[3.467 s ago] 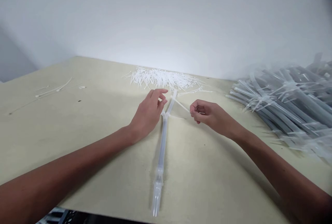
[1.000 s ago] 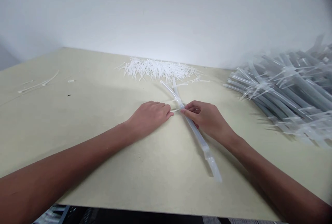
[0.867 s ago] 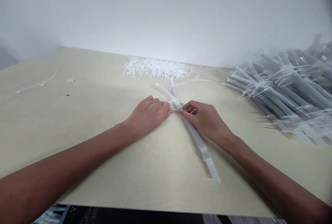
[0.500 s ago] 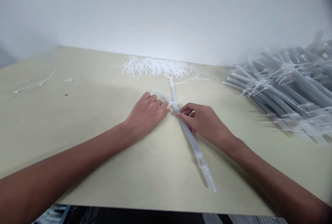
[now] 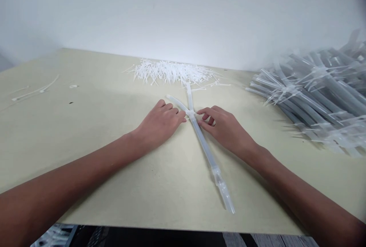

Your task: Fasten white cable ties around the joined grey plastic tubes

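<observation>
A translucent Y-shaped tube assembly lies on the table, its two thinner branches pointing away and a wider end piece towards me. A white cable tie shows at its junction. My left hand is closed just left of the junction, pinching the tie's thin end; the fingertips are partly hidden. My right hand is on the other side, index fingertip at the junction. Its thumb and index finger are apart, with nothing visible held between them.
White cable ties form a heap by the wall. Several bundled tube assemblies are piled on the right. Loose ties and a small white curled piece lie at left. The table's front edge is below my forearms.
My right hand's fingers have moved up from the tube to the junction and spread apart. The tube's near end has shifted slightly left. My left hand stays closed by the junction.
</observation>
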Tool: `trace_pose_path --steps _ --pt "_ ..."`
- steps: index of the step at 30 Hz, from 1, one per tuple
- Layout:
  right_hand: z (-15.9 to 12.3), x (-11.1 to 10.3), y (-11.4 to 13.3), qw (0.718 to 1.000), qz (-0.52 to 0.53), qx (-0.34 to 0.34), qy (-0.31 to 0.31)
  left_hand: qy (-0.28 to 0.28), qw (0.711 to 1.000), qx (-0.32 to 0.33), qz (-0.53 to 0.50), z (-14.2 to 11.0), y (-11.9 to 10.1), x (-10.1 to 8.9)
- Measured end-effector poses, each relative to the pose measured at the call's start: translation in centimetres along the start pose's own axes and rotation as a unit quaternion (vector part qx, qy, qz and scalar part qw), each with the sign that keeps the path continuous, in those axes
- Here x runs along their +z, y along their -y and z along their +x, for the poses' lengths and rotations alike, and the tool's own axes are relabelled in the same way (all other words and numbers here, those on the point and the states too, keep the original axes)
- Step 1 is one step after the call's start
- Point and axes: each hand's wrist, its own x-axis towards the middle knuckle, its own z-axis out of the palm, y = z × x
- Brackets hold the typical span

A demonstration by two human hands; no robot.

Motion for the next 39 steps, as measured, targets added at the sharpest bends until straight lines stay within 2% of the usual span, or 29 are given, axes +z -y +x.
trace_pose_path --steps 11,22,28,34,39 --pt "-0.2 0.2 -0.1 0.997 -0.078 0.000 -0.005 0.033 0.999 -0.025 -0.020 -0.1 0.4 -0.2" --pt "-0.1 -0.3 0.3 0.978 -0.209 0.014 0.009 0.029 0.999 -0.036 -0.006 0.0 0.6 -0.1" --pt "0.3 -0.1 0.1 0.981 -0.192 0.002 -0.007 0.005 0.999 -0.049 -0.009 -0.1 0.7 0.4" --pt "0.5 0.3 0.0 0.995 -0.085 0.000 -0.060 -0.004 0.997 -0.074 -0.035 0.0 0.3 0.4" --pt "1.0 0.8 0.1 0.994 -0.034 -0.041 -0.098 -0.027 0.995 -0.088 -0.042 0.2 0.3 0.8"
